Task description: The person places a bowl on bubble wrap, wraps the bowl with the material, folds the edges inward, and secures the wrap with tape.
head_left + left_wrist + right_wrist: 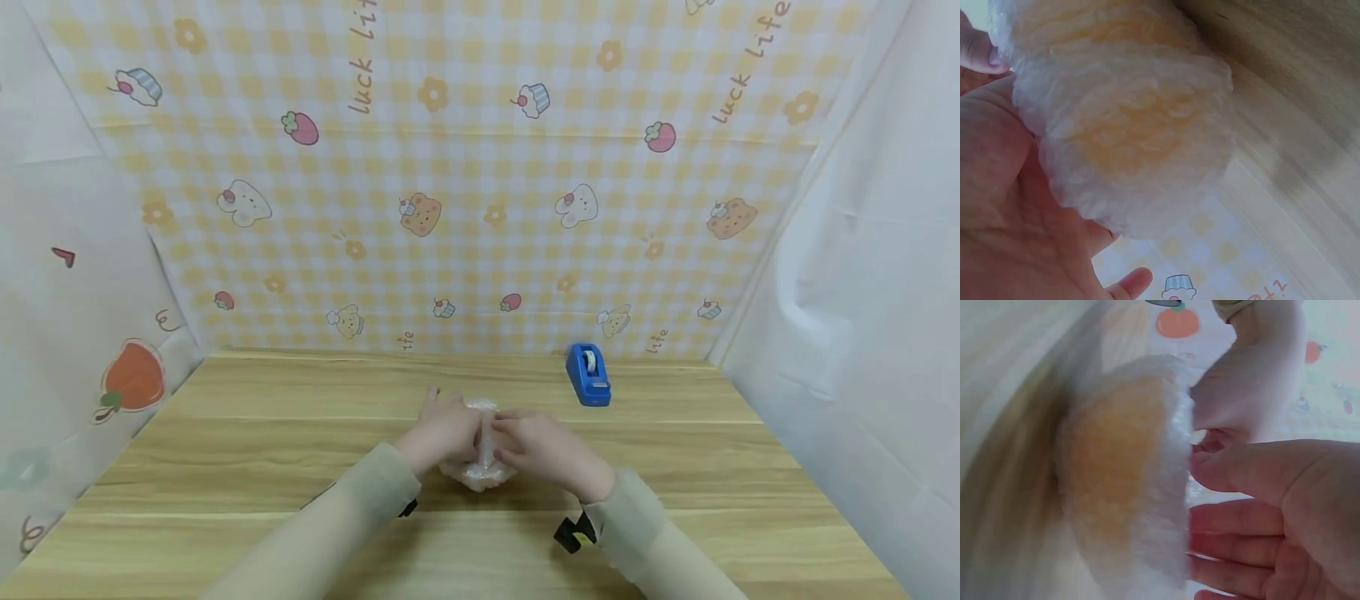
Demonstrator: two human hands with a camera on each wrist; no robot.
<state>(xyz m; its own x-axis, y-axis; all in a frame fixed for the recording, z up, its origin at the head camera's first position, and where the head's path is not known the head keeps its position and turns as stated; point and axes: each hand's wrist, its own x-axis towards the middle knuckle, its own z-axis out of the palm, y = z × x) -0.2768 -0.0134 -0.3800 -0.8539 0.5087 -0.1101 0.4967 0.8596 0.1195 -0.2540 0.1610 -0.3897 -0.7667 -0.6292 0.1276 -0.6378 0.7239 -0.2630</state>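
Observation:
A bundle of clear bubble wrap (pixel 480 477) sits on the wooden table in front of me, with something orange-yellow showing through its layers. Along its top runs a pale, shiny strip (pixel 486 442). My left hand (pixel 444 429) touches the strip's left side, one finger stretched out away from the wrap. From the right, the thumb and fingertips of my right hand (pixel 543 446) touch the top of the wrap. In the right wrist view, the straight fingers of that hand (pixel 1241 531) meet the wrap's upper face. Part of the left fingers is hidden behind the bundle in the left wrist view.
A blue tape dispenser (pixel 588 375) with a roll in it stands toward the back right of the wooden table (pixel 300 400). Behind the table hangs a yellow checked cloth (pixel 480 167), and pale cloths (pixel 847 275) close off both sides.

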